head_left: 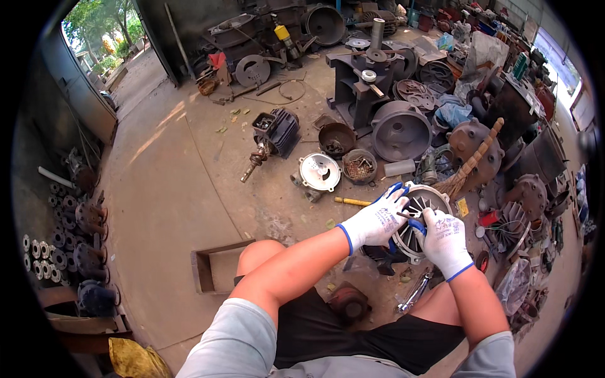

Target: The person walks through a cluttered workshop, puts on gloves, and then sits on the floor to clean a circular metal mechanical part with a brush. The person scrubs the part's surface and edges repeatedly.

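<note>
Both my hands wear white gloves with blue fingertips and cuffs. They work at a round light-metal housing [443, 196] with radial fins inside, between my knees. My left hand [380, 222] lies over its left side, fingers curled at the rim. Over the right side, my right hand [445, 242] has its fingers closed on a thin dark rod [404, 215] that sticks out toward the left hand. The rod's other end is hidden by the glove. A yellow handle [353, 201] pokes out beside my left hand; its far end is hidden.
An electric motor [283, 133] with a protruding shaft lies ahead. A white round cover [319, 172], a wire basket [359, 166] and a large grey housing [401, 131] stand beyond my hands. Pliers-like shiny tools [415, 292] lie near my right knee, a metal frame [201, 271] by the left.
</note>
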Available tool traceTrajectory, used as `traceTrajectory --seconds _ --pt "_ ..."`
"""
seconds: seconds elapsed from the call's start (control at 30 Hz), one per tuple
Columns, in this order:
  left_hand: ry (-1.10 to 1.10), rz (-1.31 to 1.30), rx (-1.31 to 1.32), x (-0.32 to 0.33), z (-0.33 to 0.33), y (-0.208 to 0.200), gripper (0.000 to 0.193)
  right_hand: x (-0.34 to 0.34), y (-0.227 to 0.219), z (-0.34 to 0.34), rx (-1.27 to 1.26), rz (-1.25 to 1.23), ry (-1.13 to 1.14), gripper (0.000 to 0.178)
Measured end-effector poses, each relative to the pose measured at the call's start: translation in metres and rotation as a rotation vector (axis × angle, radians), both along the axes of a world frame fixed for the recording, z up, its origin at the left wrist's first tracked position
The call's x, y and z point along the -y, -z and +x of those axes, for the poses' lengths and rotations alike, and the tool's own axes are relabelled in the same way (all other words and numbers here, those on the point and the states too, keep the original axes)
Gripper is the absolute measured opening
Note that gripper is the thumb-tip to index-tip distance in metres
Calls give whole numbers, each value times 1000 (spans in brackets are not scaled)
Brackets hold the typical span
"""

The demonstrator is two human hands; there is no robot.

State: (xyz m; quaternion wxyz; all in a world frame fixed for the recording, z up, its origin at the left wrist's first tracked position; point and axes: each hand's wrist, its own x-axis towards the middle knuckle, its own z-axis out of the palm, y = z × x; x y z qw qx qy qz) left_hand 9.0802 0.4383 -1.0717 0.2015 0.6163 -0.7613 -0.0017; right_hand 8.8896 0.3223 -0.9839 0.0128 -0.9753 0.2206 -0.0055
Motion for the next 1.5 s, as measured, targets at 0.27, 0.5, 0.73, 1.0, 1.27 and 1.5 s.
traceTrajectory --seconds 0.27,0.5,0.73,1.0,1.27,1.5 --pt "-6 92 -21 -1 3 -10 74 34 -17 -4 50 445 -184 41" --pt "-18 87 42 2 -3 -13 72 78 -7 9 -173 1741 239 45" --pt "-45 97 128 -2 -2 -9 63 15 16 -1 463 1889 705 33" --pt "-34 75 89 0 0 -6 64 -29 37 6 946 1987 591 47" --pt "-20 19 9 -2 4 0 84 59 -49 -15 93 -100 -652 80" --pt "-12 31 21 3 4 -5 72 92 -34 48 -155 -113 -1058 49"
